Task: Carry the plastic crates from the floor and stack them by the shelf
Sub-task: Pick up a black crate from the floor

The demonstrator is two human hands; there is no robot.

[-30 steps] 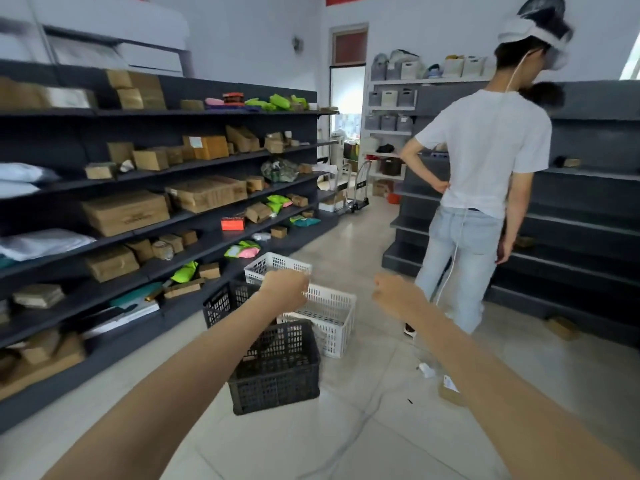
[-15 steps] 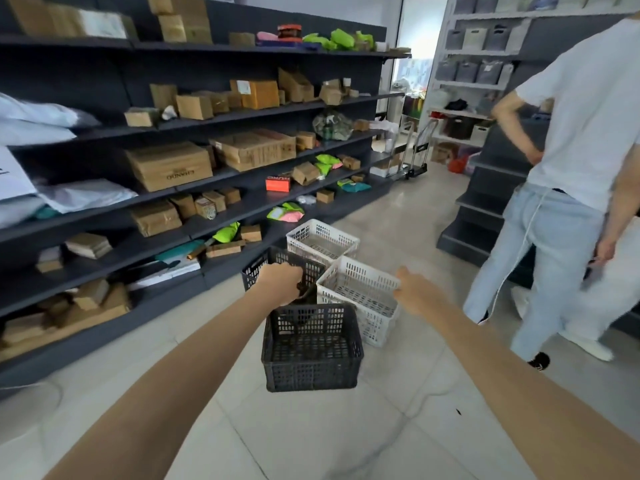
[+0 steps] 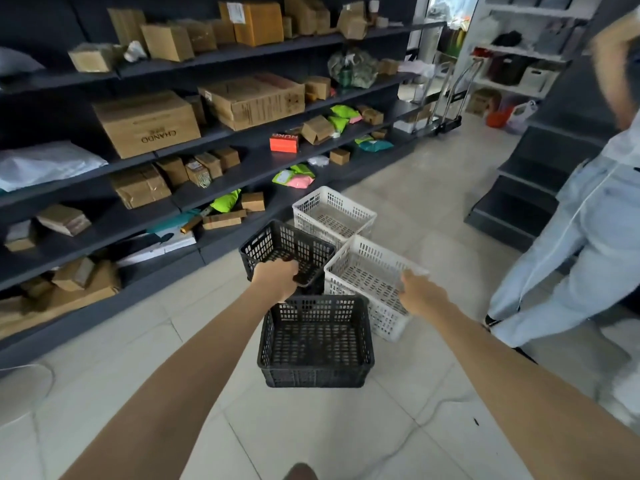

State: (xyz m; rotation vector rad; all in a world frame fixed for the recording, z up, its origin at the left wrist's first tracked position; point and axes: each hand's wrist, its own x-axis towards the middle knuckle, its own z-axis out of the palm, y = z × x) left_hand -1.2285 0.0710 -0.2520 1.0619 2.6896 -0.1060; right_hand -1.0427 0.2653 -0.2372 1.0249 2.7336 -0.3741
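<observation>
Tiled aisle beside dark shelf. Left hand clamped on far black crate rim; right hand gripping white crate rim; nearest black crate directly below, untouched.

Perforated black plastic crates and white plastic lattice crates sit matt on glossy pale floor tiles; dark matt metal shelving carries rough brown cardboard boxes and crinkled plastic bags.

- The single camera sits on my head, looking forward and down along my arms.
- It faces the floor and the dark shelf, close in.
</observation>
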